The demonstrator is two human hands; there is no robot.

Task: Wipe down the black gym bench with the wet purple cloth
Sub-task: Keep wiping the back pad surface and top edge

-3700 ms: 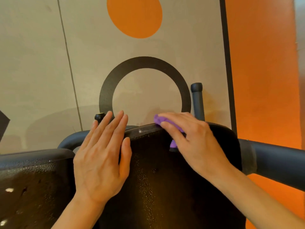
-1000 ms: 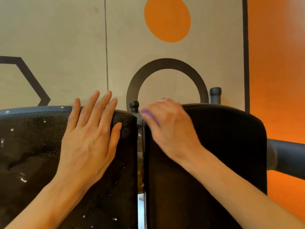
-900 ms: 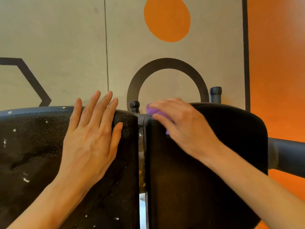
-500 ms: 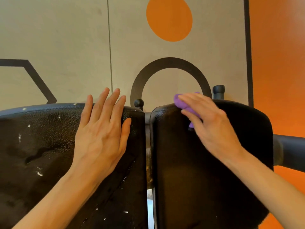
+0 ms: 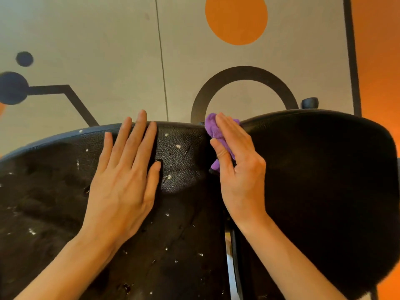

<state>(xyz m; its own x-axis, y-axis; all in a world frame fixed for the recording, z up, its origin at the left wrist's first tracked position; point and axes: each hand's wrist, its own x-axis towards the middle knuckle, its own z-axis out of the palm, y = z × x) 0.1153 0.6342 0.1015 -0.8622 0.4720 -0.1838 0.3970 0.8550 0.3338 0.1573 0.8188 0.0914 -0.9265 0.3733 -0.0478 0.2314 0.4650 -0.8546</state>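
Small wet purple cloth (image 5: 213, 132), bunched up, sitting right at the top of the narrow gap (image 5: 227, 245) between the two pads of the black gym bench (image 5: 324, 180). Mostly hidden under the fingers, only a lump at the top and a little tail lower down peeking out. Stretched roughly up-and-down along the gap, top end poking just past the upper rim of the pads.

Right hand (image 5: 240, 169) pressing that cloth against the inner edge of the right-hand smooth black pad, fingers straight and close together, thumb laid along the cloth's left side. Not really curled round it, more flattened on top. Left hand (image 5: 123, 182) spread flat on the left-hand pebbled black leather pad (image 5: 179, 161), palm down, fingers straight and slightly fanned, fingertips reaching the pad's upper rim, holding nothing. Hands near each other but apart, gap between the pads in the middle.

Left pad looking wet and shiny, dotted with small white specks (image 5: 178, 146). Right pad matte and dark. Pads side by side, gap running from bottom of view up toward the wall.

Black round knob (image 5: 310, 102) sticking up just behind the right pad's top edge. Beyond that, beige wall (image 5: 108, 40) with a painted black ring (image 5: 244, 72), an orange circle (image 5: 236, 18), dark blue dots (image 5: 13, 87) with an angled black line (image 5: 73, 98), and an orange strip (image 5: 378, 61) far right.
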